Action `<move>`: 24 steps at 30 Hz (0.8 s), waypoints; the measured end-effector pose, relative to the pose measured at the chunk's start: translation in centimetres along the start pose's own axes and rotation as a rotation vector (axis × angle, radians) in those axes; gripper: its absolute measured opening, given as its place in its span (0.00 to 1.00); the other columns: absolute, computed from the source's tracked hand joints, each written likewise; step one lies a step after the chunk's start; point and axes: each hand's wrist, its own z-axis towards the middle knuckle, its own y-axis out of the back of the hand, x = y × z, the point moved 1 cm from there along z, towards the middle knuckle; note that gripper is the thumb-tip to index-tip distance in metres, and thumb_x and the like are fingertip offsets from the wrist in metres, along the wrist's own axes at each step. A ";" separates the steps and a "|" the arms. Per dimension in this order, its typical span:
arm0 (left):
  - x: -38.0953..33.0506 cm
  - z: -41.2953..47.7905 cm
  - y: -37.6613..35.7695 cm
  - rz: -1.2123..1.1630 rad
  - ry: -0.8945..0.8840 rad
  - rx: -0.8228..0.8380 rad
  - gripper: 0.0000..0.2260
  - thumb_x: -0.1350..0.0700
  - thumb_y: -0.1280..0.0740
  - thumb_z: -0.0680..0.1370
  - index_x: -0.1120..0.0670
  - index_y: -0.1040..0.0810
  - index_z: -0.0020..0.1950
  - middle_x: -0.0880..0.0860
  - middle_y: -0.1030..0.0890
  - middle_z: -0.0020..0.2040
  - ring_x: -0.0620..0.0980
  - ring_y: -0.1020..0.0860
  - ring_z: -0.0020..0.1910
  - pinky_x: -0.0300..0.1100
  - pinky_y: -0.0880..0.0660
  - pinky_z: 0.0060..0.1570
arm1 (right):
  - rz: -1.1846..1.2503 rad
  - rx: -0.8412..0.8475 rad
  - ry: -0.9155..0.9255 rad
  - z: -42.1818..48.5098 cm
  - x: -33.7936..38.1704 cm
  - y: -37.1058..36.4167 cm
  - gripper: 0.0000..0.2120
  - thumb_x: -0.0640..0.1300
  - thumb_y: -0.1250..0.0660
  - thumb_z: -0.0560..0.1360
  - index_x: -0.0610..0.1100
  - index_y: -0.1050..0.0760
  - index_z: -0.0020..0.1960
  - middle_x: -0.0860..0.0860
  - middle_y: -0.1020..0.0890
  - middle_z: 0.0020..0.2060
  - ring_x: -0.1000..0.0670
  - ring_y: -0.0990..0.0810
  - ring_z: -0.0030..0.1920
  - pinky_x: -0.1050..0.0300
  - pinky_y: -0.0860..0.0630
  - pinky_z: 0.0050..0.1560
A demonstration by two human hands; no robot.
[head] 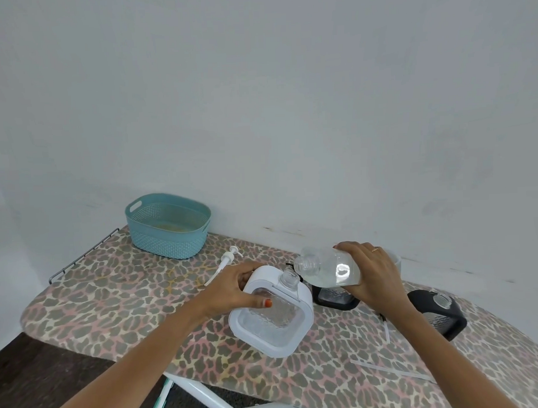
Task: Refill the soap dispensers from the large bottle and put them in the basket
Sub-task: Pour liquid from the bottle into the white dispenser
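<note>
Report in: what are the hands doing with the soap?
Left hand grips white dispenser, neck open. Right hand tips bottle toward it. Pump lies near basket.

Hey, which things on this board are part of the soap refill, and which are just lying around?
In use: big bottle, white dispenser, two black dispensers, loose pump, basket.
Lying about: thin clear strips, wire rack.

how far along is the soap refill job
Done: a pump is off, lying on the board. In hand: left hand holds the white dispenser, right hand tips the large bottle at its open neck. Left: two black dispensers; the basket holds none.
</note>
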 end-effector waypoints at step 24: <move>0.3 0.0 -0.3 -0.035 0.000 0.025 0.19 0.58 0.23 0.64 0.47 0.23 0.52 0.42 0.17 0.44 0.38 0.21 0.45 0.30 0.25 0.45 | -0.084 0.004 0.057 -0.2 -0.9 -0.8 0.31 0.42 0.18 0.51 0.42 0.26 0.51 0.46 0.16 0.44 0.44 0.17 0.38 0.53 0.24 0.39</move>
